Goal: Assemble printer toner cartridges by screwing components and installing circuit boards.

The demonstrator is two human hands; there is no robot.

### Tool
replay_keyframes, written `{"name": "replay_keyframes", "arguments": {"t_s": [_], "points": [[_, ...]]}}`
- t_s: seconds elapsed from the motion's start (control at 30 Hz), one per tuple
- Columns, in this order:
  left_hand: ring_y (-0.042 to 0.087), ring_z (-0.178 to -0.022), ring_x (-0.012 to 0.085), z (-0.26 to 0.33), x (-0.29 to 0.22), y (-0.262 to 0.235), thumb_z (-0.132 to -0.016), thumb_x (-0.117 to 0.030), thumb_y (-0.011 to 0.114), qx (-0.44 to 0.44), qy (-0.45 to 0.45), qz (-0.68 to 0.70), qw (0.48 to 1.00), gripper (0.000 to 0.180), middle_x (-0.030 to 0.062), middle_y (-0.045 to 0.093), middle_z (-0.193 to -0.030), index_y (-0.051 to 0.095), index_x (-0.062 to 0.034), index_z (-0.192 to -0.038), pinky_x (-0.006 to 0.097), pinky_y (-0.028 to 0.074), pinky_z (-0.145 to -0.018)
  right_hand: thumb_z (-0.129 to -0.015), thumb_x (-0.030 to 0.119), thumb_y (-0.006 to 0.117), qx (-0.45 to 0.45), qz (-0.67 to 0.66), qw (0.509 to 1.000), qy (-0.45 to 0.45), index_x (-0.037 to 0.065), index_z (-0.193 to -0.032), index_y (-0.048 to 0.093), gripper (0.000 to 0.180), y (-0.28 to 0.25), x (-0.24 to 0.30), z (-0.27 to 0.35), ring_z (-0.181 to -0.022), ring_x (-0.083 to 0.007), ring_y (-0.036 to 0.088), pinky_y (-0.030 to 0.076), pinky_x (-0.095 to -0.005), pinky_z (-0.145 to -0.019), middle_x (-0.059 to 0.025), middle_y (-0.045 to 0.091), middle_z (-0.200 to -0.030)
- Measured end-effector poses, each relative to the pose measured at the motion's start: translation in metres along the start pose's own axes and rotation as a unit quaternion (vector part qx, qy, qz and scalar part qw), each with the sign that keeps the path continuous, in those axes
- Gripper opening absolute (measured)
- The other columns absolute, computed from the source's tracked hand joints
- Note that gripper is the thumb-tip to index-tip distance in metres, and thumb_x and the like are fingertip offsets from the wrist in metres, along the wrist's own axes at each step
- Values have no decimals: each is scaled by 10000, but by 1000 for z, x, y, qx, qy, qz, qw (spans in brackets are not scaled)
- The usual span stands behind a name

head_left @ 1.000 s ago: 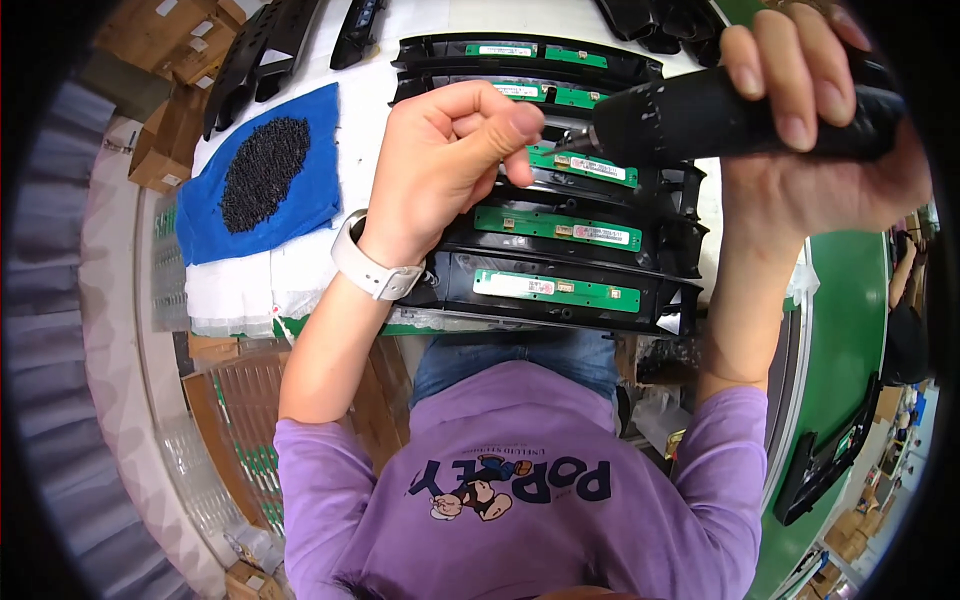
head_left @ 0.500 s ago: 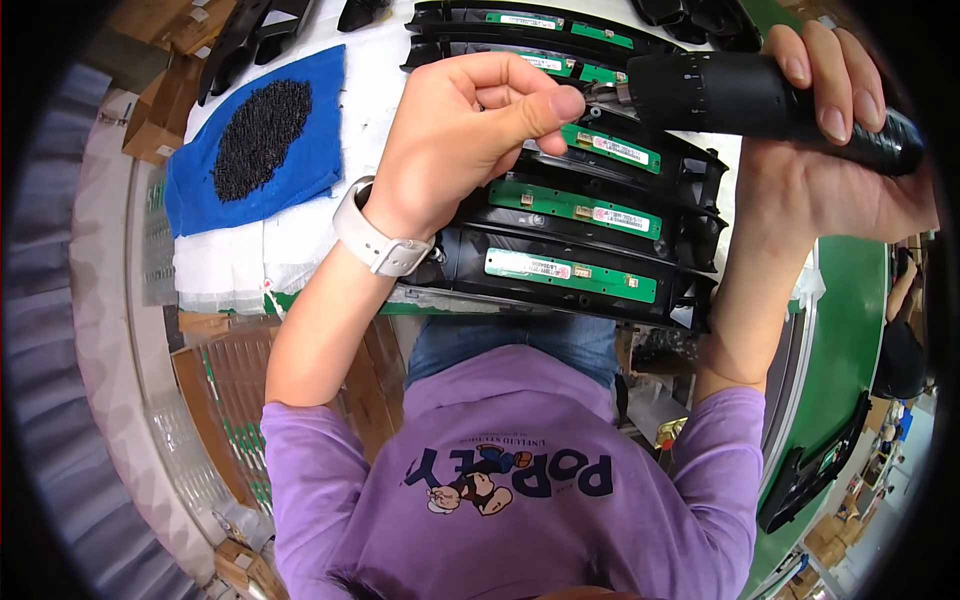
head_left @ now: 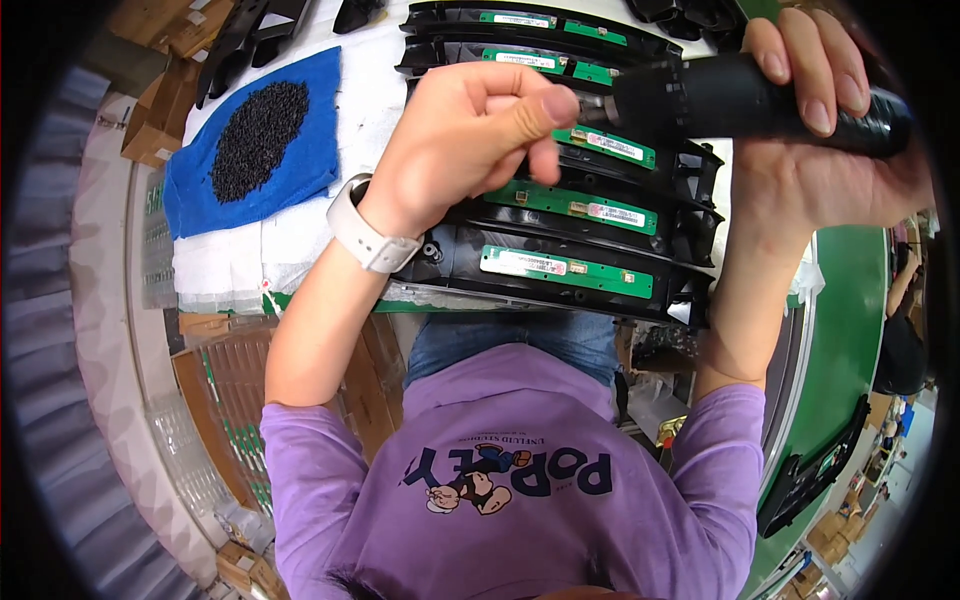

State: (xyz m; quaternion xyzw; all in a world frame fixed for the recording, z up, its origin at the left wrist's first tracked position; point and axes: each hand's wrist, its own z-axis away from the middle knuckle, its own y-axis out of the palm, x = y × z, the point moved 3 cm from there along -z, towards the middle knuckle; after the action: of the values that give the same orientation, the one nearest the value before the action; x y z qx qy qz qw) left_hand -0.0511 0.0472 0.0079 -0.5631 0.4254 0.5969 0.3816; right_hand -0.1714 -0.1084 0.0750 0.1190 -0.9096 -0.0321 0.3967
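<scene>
Right grip (head_left: 822, 170), black cylindrical driver (head_left: 715, 97), metallic tip (head_left: 597, 107)

tip of the black handheld tool (head_left: 735, 97) hidden by the left hand (head_left: 475, 140)

In the right hand (head_left: 830, 178), the long black cylindrical driver (head_left: 735, 97) looks plastic, glossy at its rear; its slim tip (head_left: 597, 104) is shiny metal. Below the left hand (head_left: 465, 135), the long black housing (head_left: 672, 282) is sleek plastic, its green board (head_left: 610, 279) smooth. Leftward, the blue cloth (head_left: 200, 200) looks matt, its small black pieces (head_left: 260, 140) grainy.
</scene>
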Motion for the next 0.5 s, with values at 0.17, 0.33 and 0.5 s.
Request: {"name": "replay_keyframes", "arguments": {"t_s": [0.17, 0.33, 0.5], "points": [[475, -428, 107, 14, -18, -1, -872, -371, 574, 2, 201, -368, 908, 365, 21, 485, -521, 619, -43, -1026, 254, 346, -428, -805, 537, 588, 30, 26, 999, 18, 26, -1121, 425, 623, -16, 16, 7, -469, -71, 487, 379, -225, -486, 27, 501, -670], [561, -486, 247, 18, -13, 3, -792, -288, 676, 145, 270, -483, 820, 251, 65, 582, -577, 672, -67, -910, 304, 395, -433, -799, 570, 585, 62, 35, 997, 39, 32, -1147, 406, 665, 9, 3, 0, -459, -64, 477, 375, -223, -477, 36, 490, -670], [573, -513, 248, 16, -5, 8, -786, -253, 673, 172, 265, -534, 784, 184, 54, 596, -589, 688, -88, -867, 340, 402, -442, -808, 570, 570, 80, 72, 994, 24, 40, -1132, 415, 640, 9, -1, -3, -460, -64, 475, 381, -226, -477, 30, 487, -669]]}}
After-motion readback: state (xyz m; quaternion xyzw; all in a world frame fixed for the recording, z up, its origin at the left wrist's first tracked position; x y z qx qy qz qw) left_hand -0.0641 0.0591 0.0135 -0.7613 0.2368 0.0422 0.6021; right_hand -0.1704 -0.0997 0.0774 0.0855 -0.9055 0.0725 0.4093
